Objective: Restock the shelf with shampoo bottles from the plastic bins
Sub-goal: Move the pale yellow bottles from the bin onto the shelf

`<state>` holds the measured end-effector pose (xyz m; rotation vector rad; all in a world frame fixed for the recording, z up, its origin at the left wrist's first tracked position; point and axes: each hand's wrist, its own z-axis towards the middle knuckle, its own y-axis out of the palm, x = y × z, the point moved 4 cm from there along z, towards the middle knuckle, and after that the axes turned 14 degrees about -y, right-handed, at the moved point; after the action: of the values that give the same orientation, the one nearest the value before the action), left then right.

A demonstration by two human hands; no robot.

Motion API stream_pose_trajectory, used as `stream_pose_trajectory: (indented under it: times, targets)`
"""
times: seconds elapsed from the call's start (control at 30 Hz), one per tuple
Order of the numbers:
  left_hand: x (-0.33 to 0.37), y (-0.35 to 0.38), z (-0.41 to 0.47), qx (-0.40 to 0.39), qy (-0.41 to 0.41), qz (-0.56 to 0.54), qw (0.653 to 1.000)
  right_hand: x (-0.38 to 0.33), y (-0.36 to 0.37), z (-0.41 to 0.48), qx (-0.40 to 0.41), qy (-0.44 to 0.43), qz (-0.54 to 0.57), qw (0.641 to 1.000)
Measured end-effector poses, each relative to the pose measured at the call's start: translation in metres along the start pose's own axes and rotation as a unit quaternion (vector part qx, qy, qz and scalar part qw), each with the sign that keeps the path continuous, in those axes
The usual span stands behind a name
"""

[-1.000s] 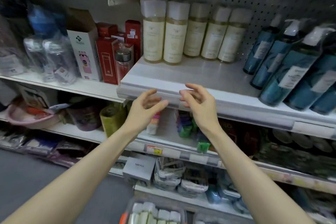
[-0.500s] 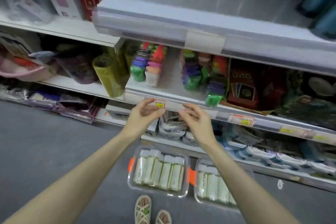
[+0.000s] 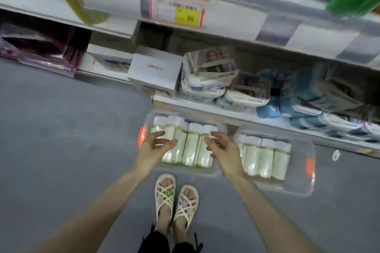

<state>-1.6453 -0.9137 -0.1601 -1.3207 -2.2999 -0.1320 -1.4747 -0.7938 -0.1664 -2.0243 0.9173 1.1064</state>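
Below, two clear bins hold pale shampoo bottles

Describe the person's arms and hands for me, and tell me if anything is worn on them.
The left forearm and right forearm are bare to the frame edge; no sleeves show. The left hand and right hand wear no gloves, and no watch, bracelet or ring can be made out, though the picture is blurred. Below are cream strappy sandals and dark trouser hems.

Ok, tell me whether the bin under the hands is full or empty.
Full: the clear bin holds a row of shampoo bottles lying side by side, filling most of its width.
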Motion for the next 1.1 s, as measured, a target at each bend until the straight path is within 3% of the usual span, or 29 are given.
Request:
stream_pose_trajectory:
  times: [0.33, 0.5, 0.73, 1.0, 1.1]
  targets:
    - [-0.113, 0.005, 0.156, 0.044, -0.079, 0.035, 0.995, 0.162, 0.05, 0.044, 0.004, 0.082, -0.03, 0.996]
    - [-0.146, 0.012, 0.203, 0.071, -0.073, 0.066, 0.993, 0.214, 0.068, 0.058, 0.005, 0.101, -0.032, 0.994]
    - [-0.165, 0.026, 0.253, 0.085, -0.053, 0.103, 0.99, 0.263, 0.092, 0.072, -0.003, 0.112, -0.014, 0.994]
    - [-0.163, 0.044, 0.267, 0.182, -0.039, 0.238, 0.953, 0.286, 0.099, 0.081, 0.012, 0.13, 0.0, 0.991]
    - [-0.16, 0.037, 0.27, 0.164, -0.065, 0.24, 0.955, 0.283, 0.095, 0.081, 0.017, 0.131, 0.006, 0.991]
